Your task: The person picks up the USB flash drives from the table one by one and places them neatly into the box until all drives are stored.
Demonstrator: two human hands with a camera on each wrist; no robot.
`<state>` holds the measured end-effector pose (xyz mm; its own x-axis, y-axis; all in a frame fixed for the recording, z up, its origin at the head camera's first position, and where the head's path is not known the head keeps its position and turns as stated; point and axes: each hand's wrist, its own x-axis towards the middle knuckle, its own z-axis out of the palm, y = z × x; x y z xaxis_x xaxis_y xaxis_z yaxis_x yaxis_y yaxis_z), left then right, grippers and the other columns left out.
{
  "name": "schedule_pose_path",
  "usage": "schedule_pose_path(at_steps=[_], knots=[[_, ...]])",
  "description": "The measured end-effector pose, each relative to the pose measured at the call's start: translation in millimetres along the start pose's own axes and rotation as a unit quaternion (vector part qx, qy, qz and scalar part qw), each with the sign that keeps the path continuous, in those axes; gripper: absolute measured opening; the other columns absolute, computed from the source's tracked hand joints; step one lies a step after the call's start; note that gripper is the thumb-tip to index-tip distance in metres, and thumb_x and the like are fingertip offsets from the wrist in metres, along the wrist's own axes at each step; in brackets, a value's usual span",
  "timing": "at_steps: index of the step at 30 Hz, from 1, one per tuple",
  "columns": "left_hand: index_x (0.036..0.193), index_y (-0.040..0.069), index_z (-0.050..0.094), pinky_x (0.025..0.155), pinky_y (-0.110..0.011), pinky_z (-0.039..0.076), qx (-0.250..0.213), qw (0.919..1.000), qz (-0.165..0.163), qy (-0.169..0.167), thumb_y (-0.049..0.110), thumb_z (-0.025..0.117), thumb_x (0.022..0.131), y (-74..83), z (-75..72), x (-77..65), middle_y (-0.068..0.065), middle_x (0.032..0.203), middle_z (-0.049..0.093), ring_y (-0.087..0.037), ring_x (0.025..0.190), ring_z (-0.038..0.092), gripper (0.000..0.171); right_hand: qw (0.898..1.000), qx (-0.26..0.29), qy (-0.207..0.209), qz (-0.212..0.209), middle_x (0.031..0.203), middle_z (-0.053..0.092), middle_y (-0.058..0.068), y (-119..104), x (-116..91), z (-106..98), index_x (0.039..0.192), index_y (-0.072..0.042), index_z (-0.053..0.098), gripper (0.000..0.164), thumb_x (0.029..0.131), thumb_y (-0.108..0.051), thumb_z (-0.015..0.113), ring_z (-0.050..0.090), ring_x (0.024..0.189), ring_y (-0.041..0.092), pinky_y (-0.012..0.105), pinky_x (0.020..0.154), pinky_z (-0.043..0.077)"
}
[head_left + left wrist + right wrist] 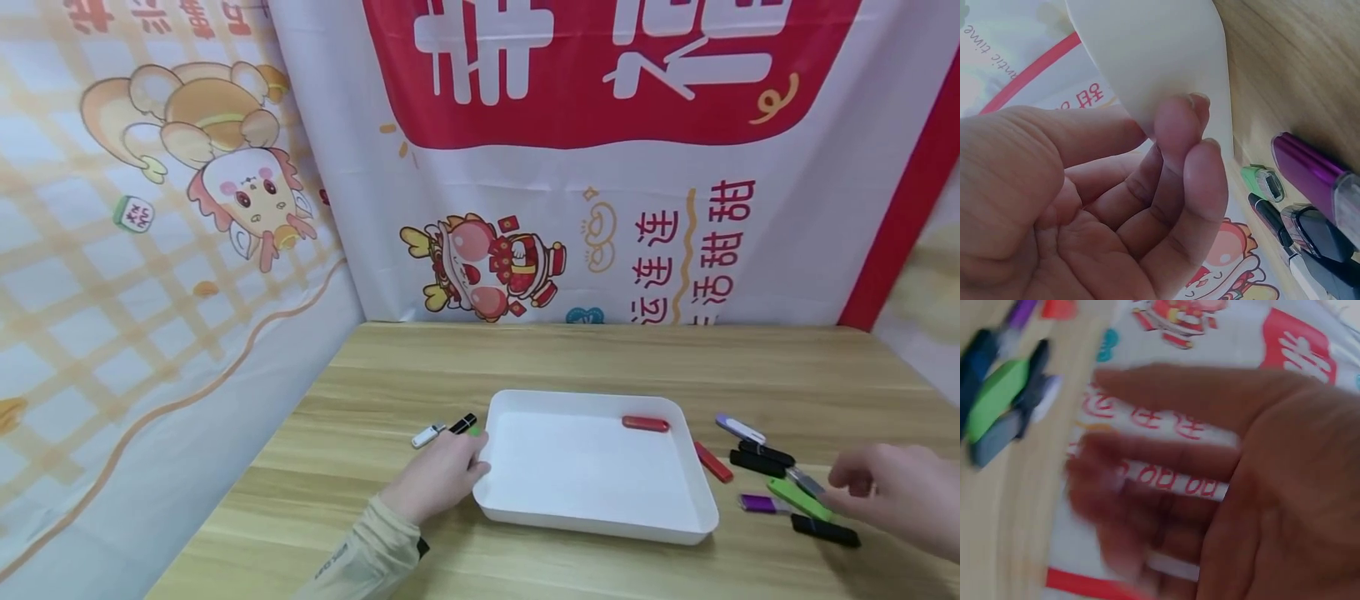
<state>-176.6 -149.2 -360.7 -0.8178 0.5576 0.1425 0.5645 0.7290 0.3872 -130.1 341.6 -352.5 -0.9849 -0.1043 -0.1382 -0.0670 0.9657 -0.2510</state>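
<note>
My left hand (pixel 438 475) pinches the left rim of a white tray (pixel 592 531) between thumb and fingers, also plain in the left wrist view. A red USB stick (pixel 645 424) lies inside the tray near its far right corner. Over the right part of the table, my right hand (pixel 900 492) is blurred, its fingers loosely bent with nothing between them. Close to its fingertips lies a loose group of USB sticks: a green one (pixel 799 498), a grey one (pixel 806 482), a purple one (pixel 761 504) and several black ones (pixel 825 531).
Between tray and group lies another red USB stick (pixel 712 462), with a lilac-white one (pixel 740 429) farther back. Left of the tray are a white stick (pixel 428 436), a black one (pixel 462 423) and others partly behind my hand. A printed cloth (pixel 480 200) hangs behind the table.
</note>
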Motion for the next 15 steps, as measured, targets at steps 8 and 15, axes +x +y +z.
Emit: schedule_pose_path(at_steps=[8, 15], knots=[[0.118, -0.014, 0.061, 0.039, -0.014, 0.029, 0.002, 0.9999, 0.007, 0.008, 0.0, 0.063, 0.092, -0.2, -0.9, -0.4, 0.01, 0.049, 0.034, 0.0, 0.039, 0.031, 0.029, 0.997, 0.021, 0.051, -0.048, 0.077, 0.058, -0.007, 20.9, 1.6, 13.6, 0.093, -0.01, 0.074, 0.03, 0.08, -0.036, 0.081, 0.048, 0.064, 0.002, 0.024, 0.057, 0.042], [0.122, -0.014, 0.059, 0.039, -0.015, 0.029, 0.0, 1.0, -0.003, 0.002, 0.001, 0.063, 0.093, 0.2, -1.1, -1.0, 0.009, 0.049, 0.035, -0.001, 0.04, 0.031, 0.033, 0.998, 0.048, 0.004, -0.051, 0.08, 0.059, -0.006, 29.7, 9.7, 23.1, 0.094, -0.01, 0.074, 0.027, 0.079, -0.031, 0.083, 0.052, 0.066, 0.007, 0.024, 0.058, 0.045]])
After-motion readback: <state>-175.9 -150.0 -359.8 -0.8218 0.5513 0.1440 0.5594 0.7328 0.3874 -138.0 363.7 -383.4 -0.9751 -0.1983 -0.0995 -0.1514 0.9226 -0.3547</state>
